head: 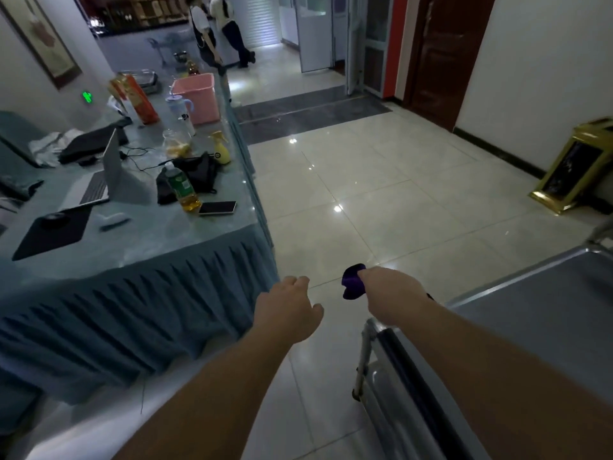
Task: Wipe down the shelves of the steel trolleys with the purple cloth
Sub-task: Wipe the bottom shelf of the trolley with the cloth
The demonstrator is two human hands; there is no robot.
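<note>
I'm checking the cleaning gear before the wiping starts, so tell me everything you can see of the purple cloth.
The cloth is deep purple, soft-looking fabric, bunched into a small wad rather than spread out. The right hand grips it, fingers curled round it, so only a crumpled part sticks out on the hand's left side. It is held in the air above the pale floor tiles, left of the trolley's top shelf and not touching it. Nothing but the hand touches it. Whether it is wet cannot be told.
</note>
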